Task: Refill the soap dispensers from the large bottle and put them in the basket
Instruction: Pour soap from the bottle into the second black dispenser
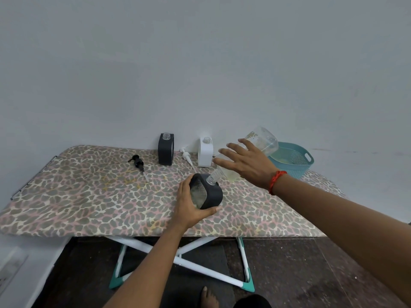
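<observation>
My left hand (189,207) grips a black soap dispenser (208,193) with a clear window, tilted on the leopard-print table (89,196). My right hand (246,163) holds the large clear bottle (262,141) tipped neck-down, its mouth at the dispenser's open neck; yellowish liquid sits in the bottle's lower part. A second black dispenser (166,149) and a white dispenser (205,152) stand uncapped at the back edge. A black pump head (138,163) and a white pump head (186,156) lie on the table. The teal basket (293,161) sits at the back right, behind the bottle.
The table stands against a plain grey wall, on white crossed legs with teal feet (249,285). A bare foot (209,298) shows on the dark floor below the front edge. A white object (13,263) is at the lower left.
</observation>
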Tool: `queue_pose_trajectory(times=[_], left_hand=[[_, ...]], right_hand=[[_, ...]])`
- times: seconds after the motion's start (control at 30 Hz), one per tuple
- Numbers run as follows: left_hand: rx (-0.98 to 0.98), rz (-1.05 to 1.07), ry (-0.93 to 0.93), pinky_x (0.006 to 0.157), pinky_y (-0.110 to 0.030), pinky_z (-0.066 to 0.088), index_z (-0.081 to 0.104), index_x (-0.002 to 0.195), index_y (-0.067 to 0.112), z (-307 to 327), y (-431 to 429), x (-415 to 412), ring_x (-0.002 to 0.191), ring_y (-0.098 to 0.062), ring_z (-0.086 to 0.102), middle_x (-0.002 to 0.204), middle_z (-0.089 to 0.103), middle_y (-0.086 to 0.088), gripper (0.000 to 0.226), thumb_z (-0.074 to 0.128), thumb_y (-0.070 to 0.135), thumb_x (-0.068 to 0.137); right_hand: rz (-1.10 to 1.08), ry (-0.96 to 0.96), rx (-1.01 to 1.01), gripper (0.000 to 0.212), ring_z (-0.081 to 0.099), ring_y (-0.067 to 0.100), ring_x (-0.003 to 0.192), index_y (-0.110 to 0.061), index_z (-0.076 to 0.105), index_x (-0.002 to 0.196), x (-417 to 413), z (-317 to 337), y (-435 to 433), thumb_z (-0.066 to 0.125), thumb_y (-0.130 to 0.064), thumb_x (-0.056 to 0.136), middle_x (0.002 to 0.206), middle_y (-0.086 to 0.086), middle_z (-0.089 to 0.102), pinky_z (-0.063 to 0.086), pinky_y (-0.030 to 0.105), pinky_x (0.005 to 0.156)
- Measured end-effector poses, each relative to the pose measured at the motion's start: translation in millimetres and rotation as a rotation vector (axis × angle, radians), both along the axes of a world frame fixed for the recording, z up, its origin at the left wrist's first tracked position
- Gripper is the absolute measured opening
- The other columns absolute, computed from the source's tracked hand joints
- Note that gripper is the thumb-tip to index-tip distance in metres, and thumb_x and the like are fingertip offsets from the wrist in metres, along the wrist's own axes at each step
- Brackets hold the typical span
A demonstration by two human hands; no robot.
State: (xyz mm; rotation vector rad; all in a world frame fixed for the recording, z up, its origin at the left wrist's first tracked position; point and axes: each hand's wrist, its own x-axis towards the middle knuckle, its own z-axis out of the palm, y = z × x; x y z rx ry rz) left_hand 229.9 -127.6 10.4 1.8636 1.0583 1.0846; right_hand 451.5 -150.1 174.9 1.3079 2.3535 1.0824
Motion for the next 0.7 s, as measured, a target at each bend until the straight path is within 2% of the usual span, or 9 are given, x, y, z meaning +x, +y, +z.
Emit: queue_pose_trajectory(times=[0.33,0.53,0.6,0.7], left_hand=[[-0.015,0.044,-0.044,0.119,-0.049,0.037,0.024,0.156,0.013,-4.4,1.0,0.8,0.143,-0.021,0.036,0.152,0.035,-0.003,0.127,0.097,0.05,0.058],[-0.016,0.054,-0.063,0.118,-0.049,0.037,0.026,0.155,0.01,-4.9,2.1,0.4,0.143,-0.023,0.037,0.151,0.037,-0.005,0.125,0.097,0.047,0.059],[-0.02,0.048,-0.076,0.117,-0.046,0.038,0.028,0.154,0.01,-4.5,2.1,0.3,0.14,-0.022,0.039,0.149,0.038,-0.004,0.125,0.097,0.047,0.058],[-0.022,0.047,-0.095,0.113,-0.035,0.038,0.031,0.152,0.011,-2.4,0.8,-0.5,0.136,-0.017,0.041,0.145,0.04,-0.001,0.126,0.092,0.06,0.053]], right_hand=[[0.085,-0.08,0.013,0.058,0.055,0.037,0.125,-0.025,0.047,0.145,-26.4,13.0,6.4,0.057,-0.004,0.092,0.139,0.014,0.057,0.04,0.057,0.109],[0.105,-0.177,0.017,0.061,0.054,0.036,0.129,-0.025,0.048,0.144,-42.6,25.2,4.3,0.069,-0.008,0.089,0.136,0.014,0.059,0.042,0.055,0.107],[0.1,-0.216,0.017,0.061,0.053,0.035,0.129,-0.025,0.047,0.144,-46.7,28.2,3.2,0.068,-0.009,0.089,0.137,0.013,0.059,0.041,0.054,0.108],[0.089,-0.268,0.016,0.058,0.05,0.036,0.131,-0.025,0.04,0.146,-52.0,31.1,2.3,0.061,-0.009,0.094,0.139,0.012,0.055,0.038,0.055,0.111]])
